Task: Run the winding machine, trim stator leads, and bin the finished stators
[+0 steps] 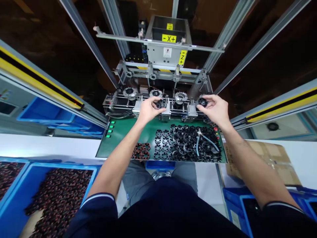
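My left hand (149, 110) pinches a black slotted ring (160, 103) between thumb and fingers, just in front of the second round metal holder (156, 94) of the machine. On the right, the fingers of my right hand (216, 108) close around another black ring (202, 102) at the far-right station, where the hand and ring hide most of the holder. Two more round holders show: the leftmost (130, 93) has a dark part in it, and the third one (181, 97) stands between my hands. Below lie black rings (183, 142) in rows and a heap on the green worktop (121, 132).
Blue-handled pliers (198, 140) rest on the heap. Black rings with red windings (146, 146) sit left of it. Yellow-black guard bars (42, 79) flank the machine. Blue bins (92, 172) full of parts stand at lower left; a cardboard box (269, 158) is at right.
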A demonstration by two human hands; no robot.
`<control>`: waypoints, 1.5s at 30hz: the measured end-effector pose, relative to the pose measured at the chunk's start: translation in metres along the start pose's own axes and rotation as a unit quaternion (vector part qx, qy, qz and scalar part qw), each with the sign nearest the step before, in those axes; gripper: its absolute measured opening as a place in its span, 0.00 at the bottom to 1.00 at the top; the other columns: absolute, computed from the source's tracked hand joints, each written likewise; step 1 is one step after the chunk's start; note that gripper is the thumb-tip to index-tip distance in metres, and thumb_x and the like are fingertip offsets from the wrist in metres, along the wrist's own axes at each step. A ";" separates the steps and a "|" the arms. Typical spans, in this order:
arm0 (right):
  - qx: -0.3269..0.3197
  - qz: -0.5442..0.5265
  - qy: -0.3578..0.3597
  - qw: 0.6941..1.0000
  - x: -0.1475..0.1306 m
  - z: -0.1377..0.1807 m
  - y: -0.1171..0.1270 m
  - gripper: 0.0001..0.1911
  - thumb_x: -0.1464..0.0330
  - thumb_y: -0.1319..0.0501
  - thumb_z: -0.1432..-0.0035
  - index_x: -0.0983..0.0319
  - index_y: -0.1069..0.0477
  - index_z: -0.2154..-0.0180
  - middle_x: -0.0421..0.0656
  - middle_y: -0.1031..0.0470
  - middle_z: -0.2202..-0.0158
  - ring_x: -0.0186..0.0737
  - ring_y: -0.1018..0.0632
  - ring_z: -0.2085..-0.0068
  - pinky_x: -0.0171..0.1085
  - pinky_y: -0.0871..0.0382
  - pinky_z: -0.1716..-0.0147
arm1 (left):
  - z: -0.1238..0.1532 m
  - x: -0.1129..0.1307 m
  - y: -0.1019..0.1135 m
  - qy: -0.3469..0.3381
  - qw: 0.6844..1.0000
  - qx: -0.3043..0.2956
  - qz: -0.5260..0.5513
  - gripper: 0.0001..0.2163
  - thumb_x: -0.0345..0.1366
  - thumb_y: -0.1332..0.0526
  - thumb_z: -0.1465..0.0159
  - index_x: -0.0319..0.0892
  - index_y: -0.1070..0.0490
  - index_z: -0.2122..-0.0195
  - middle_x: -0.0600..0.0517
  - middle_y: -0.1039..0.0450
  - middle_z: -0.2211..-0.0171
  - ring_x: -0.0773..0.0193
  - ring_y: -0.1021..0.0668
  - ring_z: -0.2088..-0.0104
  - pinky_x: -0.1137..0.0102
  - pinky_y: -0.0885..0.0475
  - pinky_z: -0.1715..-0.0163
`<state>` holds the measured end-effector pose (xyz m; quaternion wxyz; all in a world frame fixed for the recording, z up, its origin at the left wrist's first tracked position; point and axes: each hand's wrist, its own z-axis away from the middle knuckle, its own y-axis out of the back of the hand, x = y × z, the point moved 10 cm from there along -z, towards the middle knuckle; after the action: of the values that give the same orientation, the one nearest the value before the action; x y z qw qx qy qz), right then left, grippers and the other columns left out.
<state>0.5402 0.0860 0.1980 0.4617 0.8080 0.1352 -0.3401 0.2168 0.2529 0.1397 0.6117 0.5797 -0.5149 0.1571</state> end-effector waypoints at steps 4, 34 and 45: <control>-0.042 0.013 -0.035 0.998 0.035 -0.006 -0.039 0.27 0.57 0.26 0.46 0.67 0.15 0.49 0.50 0.15 0.61 0.52 0.15 0.60 0.52 0.16 0.46 | -0.022 0.006 -0.029 0.023 0.999 -0.002 -0.047 0.25 0.40 0.14 0.40 0.38 0.14 0.44 0.44 0.10 0.54 0.50 0.11 0.56 0.55 0.17 0.43; -0.255 -0.520 -0.158 0.800 -0.122 0.129 0.032 0.32 0.56 0.14 0.44 0.54 0.27 0.46 0.38 0.26 0.60 0.30 0.31 0.72 0.33 0.30 0.76 | 0.122 0.162 -0.005 0.053 0.914 -0.161 0.369 0.26 0.57 0.20 0.34 0.52 0.23 0.44 0.49 0.14 0.51 0.56 0.14 0.55 0.63 0.16 0.58; -0.232 -0.494 -0.148 0.825 -0.122 0.131 0.041 0.29 0.53 0.16 0.40 0.51 0.18 0.41 0.41 0.21 0.55 0.36 0.21 0.70 0.38 0.20 0.73 | 0.132 0.181 -0.025 0.097 0.870 -0.227 0.427 0.26 0.56 0.17 0.40 0.50 0.12 0.46 0.55 0.26 0.66 0.78 0.42 0.81 0.76 0.43 0.84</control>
<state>0.4170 -0.0339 0.2625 0.4203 0.4425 0.5209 -0.5967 0.2535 0.0580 0.2466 0.6462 0.1307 -0.6720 0.3372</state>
